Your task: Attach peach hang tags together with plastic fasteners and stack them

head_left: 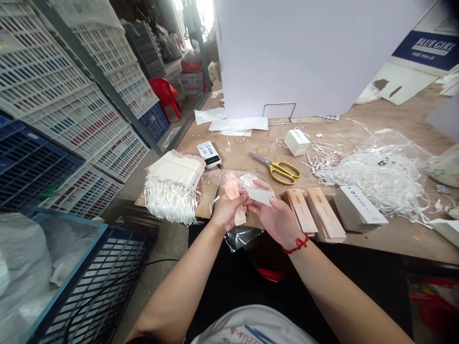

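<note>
The left hand (pixel 228 211) is closed around a peach card tag (pixel 233 191), which hangs out of its grip toward the bench (pixel 398 236), and a crumpled clear plastic bag (pixel 244 180) bunches just above it; whether that hand pinches the bag too is hard to tell. The right hand (pixel 274 219), with a red string bracelet (pixel 296 244) at the wrist, grips a white card tag (pixel 258 195) between thumb and fingers, right beside the left hand, near the middle of the frame. Both hands are held up just over the near edge of the bench. The thin plastic looks slippery, so a loose pinch could let the tags slide and drop off that edge. A bundle of tags with white strings (pixel 171 188) sits left of the hands, its strings hanging loose, and they could snag on a moving hand. Stacks of peach tags (pixel 301 210) lie just to the right, where a careless elbow or wrist could knock them askew. Yellow-handled scissors (pixel 281 171) lie open just above, close enough to catch the plastic.
</note>
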{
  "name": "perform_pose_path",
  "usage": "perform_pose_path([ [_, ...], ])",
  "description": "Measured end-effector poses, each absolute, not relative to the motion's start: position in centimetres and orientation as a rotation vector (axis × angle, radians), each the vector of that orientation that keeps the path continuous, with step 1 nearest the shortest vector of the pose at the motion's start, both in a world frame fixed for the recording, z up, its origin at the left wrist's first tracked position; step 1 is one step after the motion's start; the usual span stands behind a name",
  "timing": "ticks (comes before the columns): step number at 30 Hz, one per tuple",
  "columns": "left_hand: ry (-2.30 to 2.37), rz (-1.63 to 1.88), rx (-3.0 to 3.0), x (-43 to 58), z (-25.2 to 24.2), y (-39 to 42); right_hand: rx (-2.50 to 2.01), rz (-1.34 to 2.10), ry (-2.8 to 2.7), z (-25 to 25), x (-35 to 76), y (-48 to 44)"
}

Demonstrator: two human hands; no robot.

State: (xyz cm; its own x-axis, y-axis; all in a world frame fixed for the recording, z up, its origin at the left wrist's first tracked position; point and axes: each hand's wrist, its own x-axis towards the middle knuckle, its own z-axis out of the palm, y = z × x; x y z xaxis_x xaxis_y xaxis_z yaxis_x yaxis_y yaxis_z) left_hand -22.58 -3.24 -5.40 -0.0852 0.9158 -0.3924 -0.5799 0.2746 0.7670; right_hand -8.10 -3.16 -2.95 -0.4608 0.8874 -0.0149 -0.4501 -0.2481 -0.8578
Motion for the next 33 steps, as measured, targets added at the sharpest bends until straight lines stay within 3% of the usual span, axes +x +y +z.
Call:
perform_pose_path([
  [7,1.037,1.308,0.434,-22.6,-5.6,-3.1,-0.59,1.872,-1.101,-2.5,-7.0,-3.7],
  [12,1.063,1.315,0.401,-22.7,-5.9,-3.0,-0.422,1.878,-1.883,0.5,-1.5,-4.9],
  [15,1.073,1.284,0.374,-22.7,-5.6,-2.7,-0.53,1.434,-2.429,2.7,2.5,-4.9],
  [18,1.098,1.234,0.362,-22.8,-5.0,-2.5,-0.911,0.82,-2.579,3.6,4.8,-3.6],
  [21,1.06,1.193,0.304,-23.0,-4.6,-2.3,-1.111,0.494,-2.683,2.9,5.3,-1.3],
  [33,0.939,1.133,0.212,-23.7,-4.7,-2.5,-1.224,0.404,-2.886,0.0,5.6,2.1],
])
